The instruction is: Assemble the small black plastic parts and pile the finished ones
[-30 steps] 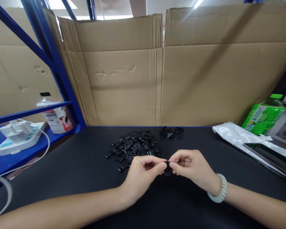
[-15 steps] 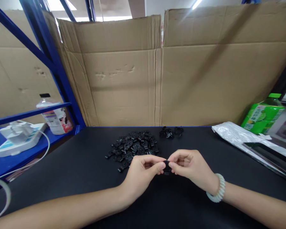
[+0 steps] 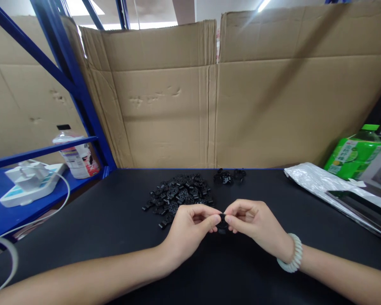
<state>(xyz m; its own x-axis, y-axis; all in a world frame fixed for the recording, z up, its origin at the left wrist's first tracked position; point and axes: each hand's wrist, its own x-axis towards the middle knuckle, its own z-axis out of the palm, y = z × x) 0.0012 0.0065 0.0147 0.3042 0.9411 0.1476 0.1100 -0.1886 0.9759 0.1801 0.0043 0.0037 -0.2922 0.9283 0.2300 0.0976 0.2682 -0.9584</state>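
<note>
My left hand [image 3: 190, 231] and my right hand [image 3: 252, 222] meet over the black table top [image 3: 114, 220], fingertips pinched together on one small black plastic part [image 3: 222, 220]. Most of that part is hidden by my thumbs and forefingers. A white bead bracelet [image 3: 291, 258] is on my right wrist. Just behind my left hand lies a pile of several small black plastic parts [image 3: 178, 195]. A smaller cluster of black parts [image 3: 229, 176] sits further back near the cardboard.
A cardboard wall [image 3: 209, 97] stands along the table's far edge. At the right lie a silvery plastic bag [image 3: 324, 182], a dark flat device [image 3: 362, 205] and a green bottle [image 3: 352, 154]. Left, a blue shelf [image 3: 6, 207] holds a white device [image 3: 28, 180] and a bottle [image 3: 74, 154].
Nothing has visibly changed with the hands; both stay pinched on the small black part. The view has shifted slightly.
</note>
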